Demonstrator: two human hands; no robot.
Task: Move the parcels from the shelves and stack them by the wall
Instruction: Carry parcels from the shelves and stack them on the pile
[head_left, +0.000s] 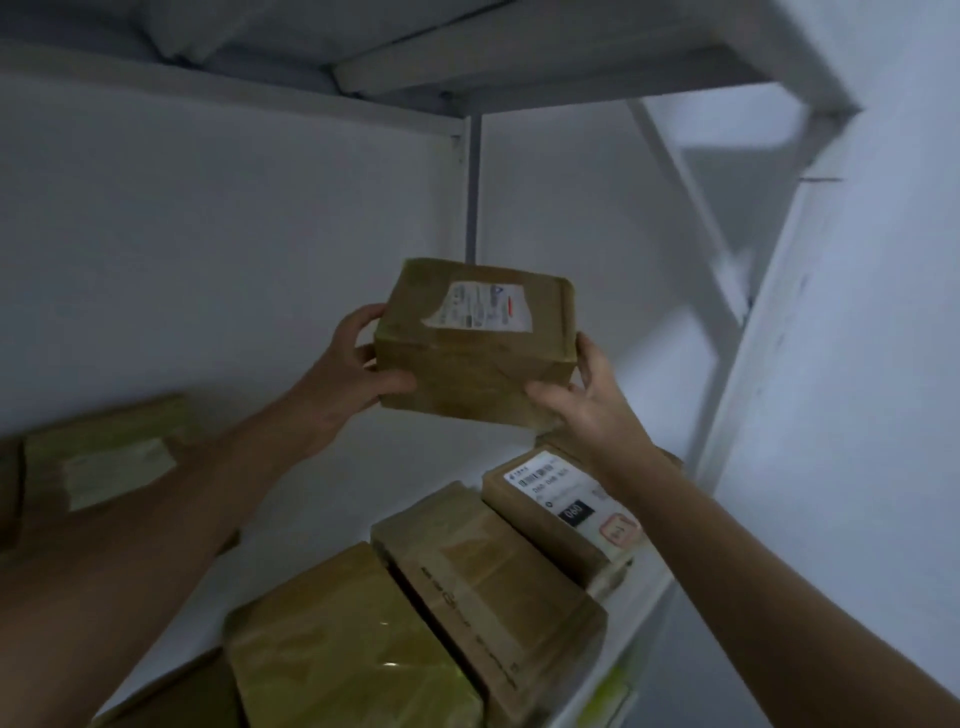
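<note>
Parcel in brown tape (475, 348), with a white shipping label on its upper face, sits at the centre of the frame, lifted clear of the white shelf (322, 499) and held between both hands. Left hand (358, 364) clasps its left end — thumb lying across the near face, fingers curled round the far edge — with the forearm reaching up from the lower left of the frame. Right hand (587, 400) takes the lower right corner, thumb pressed on the near face and fingers wrapped up the right side; that forearm rises from the lower right. Both arms are stretched forward and upward. Below the held parcel, in the lower middle of the frame, more parcels (493, 582) lie side by side on the shelf — one carries a white label with a black patch (563, 504). Another brown box (104, 457) rests at the left edge, blurred. A second shelf board (519, 67) crosses the top.
</note>
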